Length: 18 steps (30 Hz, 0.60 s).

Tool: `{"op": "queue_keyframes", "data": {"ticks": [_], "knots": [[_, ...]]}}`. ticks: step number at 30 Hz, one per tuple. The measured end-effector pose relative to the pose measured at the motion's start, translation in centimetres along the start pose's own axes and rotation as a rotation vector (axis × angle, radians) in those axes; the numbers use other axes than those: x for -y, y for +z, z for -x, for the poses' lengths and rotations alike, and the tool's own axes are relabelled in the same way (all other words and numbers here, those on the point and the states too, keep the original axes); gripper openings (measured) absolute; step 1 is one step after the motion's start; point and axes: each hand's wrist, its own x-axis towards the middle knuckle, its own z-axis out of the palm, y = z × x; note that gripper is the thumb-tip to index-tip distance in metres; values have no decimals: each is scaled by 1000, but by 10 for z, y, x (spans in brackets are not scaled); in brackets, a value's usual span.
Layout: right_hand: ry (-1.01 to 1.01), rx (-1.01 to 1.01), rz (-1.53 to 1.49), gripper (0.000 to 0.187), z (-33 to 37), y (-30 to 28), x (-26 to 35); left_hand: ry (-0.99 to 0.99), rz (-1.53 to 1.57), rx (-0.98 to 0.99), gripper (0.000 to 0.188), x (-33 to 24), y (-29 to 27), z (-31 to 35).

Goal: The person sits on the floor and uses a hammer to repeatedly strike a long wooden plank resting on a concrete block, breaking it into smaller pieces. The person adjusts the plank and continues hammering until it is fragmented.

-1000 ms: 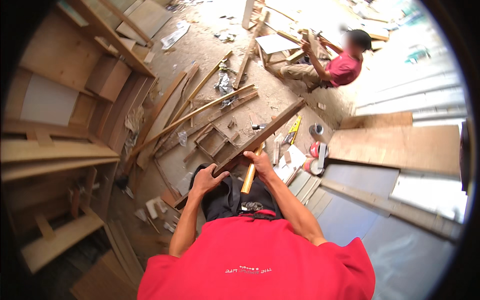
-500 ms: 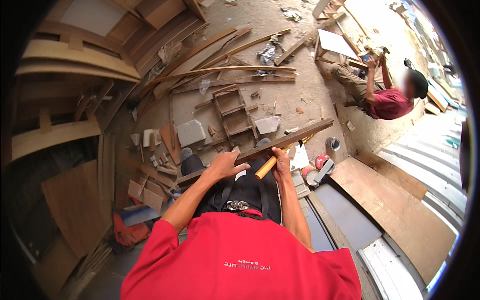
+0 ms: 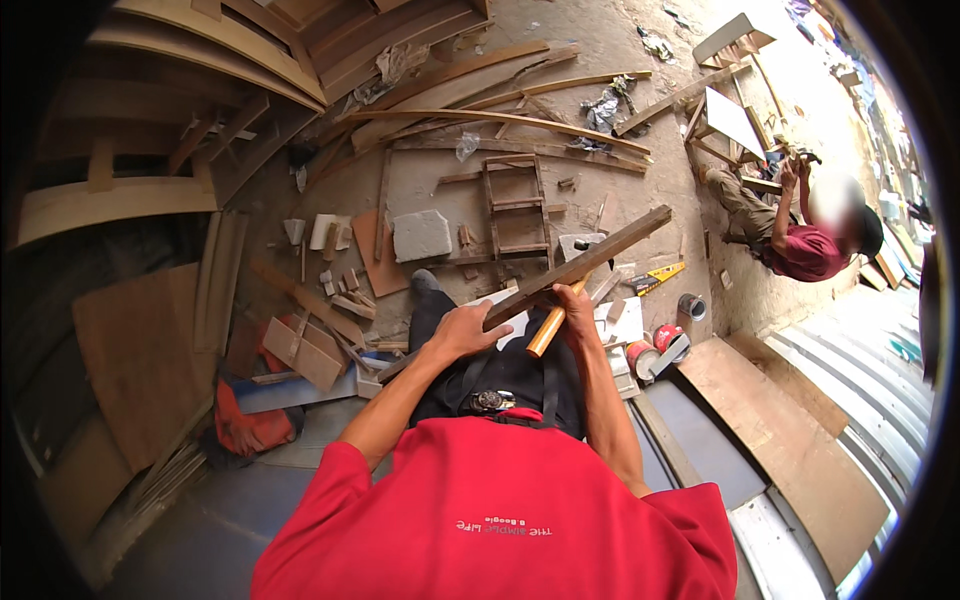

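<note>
On my feed, the left hand (image 3: 462, 332) is at the centre of the frame, closed around the edge of a long wooden plank (image 3: 625, 238). The plank slants above the lap, from the lower left of centre up toward the upper right. Just to its right, my right hand (image 3: 573, 310) is wrapped around the handle of a hammer (image 3: 546, 334); the head seems to lie beyond the plank, partly hidden by it.

I read this step as handling and positioning the plank, with the hammer carried ready rather than in use. As I judge it, the next move calls for a firm left grip and a solid rest under the wood before any blow, with the hammer head swung clear of the plank's edge.

Beyond the hands, I have a ladder-like wooden frame (image 3: 518, 212) and a pale block (image 3: 422, 236) above centre, a yellow-and-black handsaw (image 3: 660, 278) right of centre, and a seated co-worker (image 3: 806, 252) at upper right.
</note>
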Motion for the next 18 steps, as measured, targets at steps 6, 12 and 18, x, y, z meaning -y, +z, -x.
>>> {"op": "queue_keyframes", "data": {"ticks": [6, 12, 18], "knots": [[-5, -106, 84, 33, -2, 63, -56, 52, 5, 51, 57, 100, -28, 7], [115, -265, 46, 24, 12, 124, -108, -44, 46, 121, 57, 178, -43, 41], [315, -230, 132, 25, 19, 127, -114, -274, 129, 46, 63, 236, -63, 63]]}}
